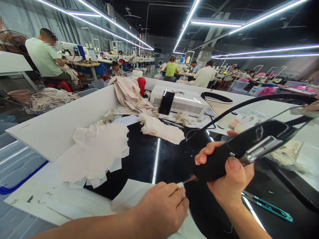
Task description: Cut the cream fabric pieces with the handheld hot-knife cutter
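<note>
My right hand [228, 172] grips a black corded hand tool [246, 146] with a metal trigger, its tip pointing down at the near edge of the glossy black table [147, 159]. A black cable [249, 103] arcs up and right from the tool. My left hand [163, 207] lies flat, fingers together, pressing a white paper piece [129, 197] at the table's front. The tool's tip sits just right of my left fingertips.
A stack of cream cut fabric pieces [97, 152] lies left, another pile [161, 127] behind. A white machine box [181, 101] with a phone [166, 102] leaning on it stands at the back. Teal snips [269, 206] lie right. Other workers sit at sewing stations beyond.
</note>
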`<state>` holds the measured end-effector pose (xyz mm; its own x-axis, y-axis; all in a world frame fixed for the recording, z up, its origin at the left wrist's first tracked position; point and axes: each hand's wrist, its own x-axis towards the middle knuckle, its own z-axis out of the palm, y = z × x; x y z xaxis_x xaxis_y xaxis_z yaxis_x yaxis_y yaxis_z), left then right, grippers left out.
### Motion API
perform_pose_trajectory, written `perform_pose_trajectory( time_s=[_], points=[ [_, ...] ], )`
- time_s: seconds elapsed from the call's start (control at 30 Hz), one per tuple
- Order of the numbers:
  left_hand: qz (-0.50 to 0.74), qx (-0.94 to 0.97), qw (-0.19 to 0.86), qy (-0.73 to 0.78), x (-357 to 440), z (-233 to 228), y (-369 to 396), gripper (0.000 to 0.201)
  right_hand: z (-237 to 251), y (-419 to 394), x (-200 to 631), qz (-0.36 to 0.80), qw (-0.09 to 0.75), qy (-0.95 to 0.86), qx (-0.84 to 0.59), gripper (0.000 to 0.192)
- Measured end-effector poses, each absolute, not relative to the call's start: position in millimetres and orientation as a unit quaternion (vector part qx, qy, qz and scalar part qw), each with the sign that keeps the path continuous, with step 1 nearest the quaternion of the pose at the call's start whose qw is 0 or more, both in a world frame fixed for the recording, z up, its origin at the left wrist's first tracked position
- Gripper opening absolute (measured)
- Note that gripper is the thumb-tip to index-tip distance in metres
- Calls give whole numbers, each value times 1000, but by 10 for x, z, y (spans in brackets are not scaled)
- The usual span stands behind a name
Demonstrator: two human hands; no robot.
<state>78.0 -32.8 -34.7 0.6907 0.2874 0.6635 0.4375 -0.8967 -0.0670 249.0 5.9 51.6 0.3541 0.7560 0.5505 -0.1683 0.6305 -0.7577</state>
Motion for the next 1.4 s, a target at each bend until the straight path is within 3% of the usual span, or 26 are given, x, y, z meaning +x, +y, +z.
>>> perform_pose_trajectory(
  time_s=[0.33,0.9,1.23,1.4],
  points=[
    [-326,-916,102,-208,772,-354,-328,18,556,48,2491,283,769,-481,-311,37],
    [-356,-910,107,-186,694,-362,-260,26,427,75,2428,285,764,-510,-273,43],
    [-361,-908,106,-184,709,-315,-272,28,388,77,2419,280,753,-529,-274,21],
    [-352,-913,102,-182,689,-317,-264,29,407,80,2393,287,757,-522,-268,23]
  ],
)
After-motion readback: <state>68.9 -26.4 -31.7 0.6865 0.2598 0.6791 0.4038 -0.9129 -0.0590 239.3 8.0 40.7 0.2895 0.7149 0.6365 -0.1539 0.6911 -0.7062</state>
